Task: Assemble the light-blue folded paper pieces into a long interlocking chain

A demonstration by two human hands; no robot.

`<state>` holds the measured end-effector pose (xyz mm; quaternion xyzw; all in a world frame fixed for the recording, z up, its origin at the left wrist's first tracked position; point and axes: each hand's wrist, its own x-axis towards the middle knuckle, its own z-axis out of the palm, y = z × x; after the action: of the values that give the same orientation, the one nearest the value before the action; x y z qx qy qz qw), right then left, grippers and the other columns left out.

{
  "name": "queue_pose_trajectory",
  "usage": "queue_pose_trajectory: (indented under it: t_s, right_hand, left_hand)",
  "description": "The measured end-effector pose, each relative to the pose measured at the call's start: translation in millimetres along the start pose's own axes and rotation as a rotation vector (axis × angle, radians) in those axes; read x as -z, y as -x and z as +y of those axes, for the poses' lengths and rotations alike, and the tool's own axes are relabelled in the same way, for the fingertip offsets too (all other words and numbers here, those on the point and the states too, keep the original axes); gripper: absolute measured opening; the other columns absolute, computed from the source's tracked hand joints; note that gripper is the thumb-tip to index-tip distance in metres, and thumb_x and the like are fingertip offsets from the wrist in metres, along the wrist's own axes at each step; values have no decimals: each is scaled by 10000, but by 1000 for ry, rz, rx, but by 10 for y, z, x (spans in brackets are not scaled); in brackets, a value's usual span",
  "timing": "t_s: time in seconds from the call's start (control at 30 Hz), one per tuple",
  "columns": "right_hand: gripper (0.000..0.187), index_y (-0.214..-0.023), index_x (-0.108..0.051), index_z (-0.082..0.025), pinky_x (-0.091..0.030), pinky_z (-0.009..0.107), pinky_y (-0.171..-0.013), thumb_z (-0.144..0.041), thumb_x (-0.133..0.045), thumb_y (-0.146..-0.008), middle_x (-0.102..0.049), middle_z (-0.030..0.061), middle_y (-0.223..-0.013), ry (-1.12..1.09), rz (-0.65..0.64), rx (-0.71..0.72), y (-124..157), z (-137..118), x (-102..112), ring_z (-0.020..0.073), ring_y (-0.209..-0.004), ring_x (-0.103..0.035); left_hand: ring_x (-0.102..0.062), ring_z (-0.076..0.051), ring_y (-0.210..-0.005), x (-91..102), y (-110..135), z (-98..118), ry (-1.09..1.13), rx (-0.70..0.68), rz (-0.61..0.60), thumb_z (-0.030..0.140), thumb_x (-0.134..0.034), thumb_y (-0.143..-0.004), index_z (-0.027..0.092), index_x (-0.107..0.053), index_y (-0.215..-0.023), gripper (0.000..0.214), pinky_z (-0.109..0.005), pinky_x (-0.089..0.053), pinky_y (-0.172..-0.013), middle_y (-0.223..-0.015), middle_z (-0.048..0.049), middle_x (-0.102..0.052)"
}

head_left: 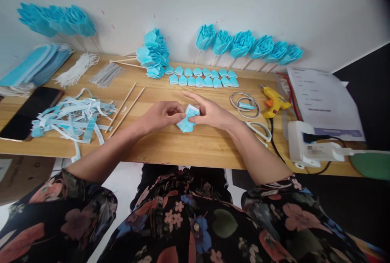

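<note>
My left hand (163, 115) and my right hand (210, 113) meet over the middle of the wooden table (170, 145). Between them is a small folded piece of light blue fabric (187, 120), resting on or just above the tabletop. The fingers of my left hand are curled and pinch its left edge. My right hand pinches the upper right part with thumb and fingers, its index finger stretched out above the piece.
Two rows of folded blue petals (202, 77) lie behind the hands. Blue fabric flowers (248, 44) lean on the wall. Wooden sticks (124, 106), blue strip scraps (73, 117), a phone (29, 111), scissors (258, 130), a yellow glue gun (274, 100) and papers (323, 100) surround them.
</note>
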<state>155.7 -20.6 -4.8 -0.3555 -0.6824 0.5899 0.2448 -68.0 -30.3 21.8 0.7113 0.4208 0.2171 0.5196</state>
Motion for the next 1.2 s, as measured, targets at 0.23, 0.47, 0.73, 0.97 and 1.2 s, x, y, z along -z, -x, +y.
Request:
queue_pose_trajectory:
  t_s: [0.23,0.47,0.73,0.97,1.2]
  right_hand:
    - [840,-1565,-348,-290,-523,304,-693,-276,-728,-815,-650,-30,-797,-49,49,-16,22,-77,38,160,-723,-610]
    - [542,-1424,-520,-254,-581,388,-829,-323,-646,-902,-692,4,-846,-184,303,-51,8,-86,117,176,-820,-688]
    - [553,-1373,-564,-238,-554,306,-729,-206,-661,-830,-629,-43,-742,-137,335,-57,-33,11,119,126,-682,-625]
    - [472,-1367,-604,-263,-504,319,-762,-202,-585,-899,-752,22,-932,448,270,-52,11,-29,55,172,-801,-669]
    - [311,-937,-716,-204,-449,346,-782,-362,-459,-1010,-733,84,-922,787,547,82,72,-129,174,229,-876,-659]
  left_hand:
    - [-546,-116,-598,-25,-104,-39,73,28,58,318,-671,-766,161,-619,-737,167,-245,-389,-573,-661,-10,-634]
    - [-462,-91,-499,62,-202,-49,227,93,205,310,-678,-756,167,-604,-724,164,-233,-331,-501,-582,5,-592]
    - [-496,-112,-548,92,-172,-117,62,54,194,402,-635,-803,164,-647,-678,269,-240,-356,-540,-623,-18,-635]
    - [-464,-120,-535,254,-107,-172,-233,-32,463,418,-544,-858,182,-606,-587,365,-257,-338,-550,-588,-2,-602]
    - [-456,-122,-540,260,-131,-174,-247,-30,531,417,-525,-853,188,-567,-583,357,-254,-321,-536,-589,2,-584]
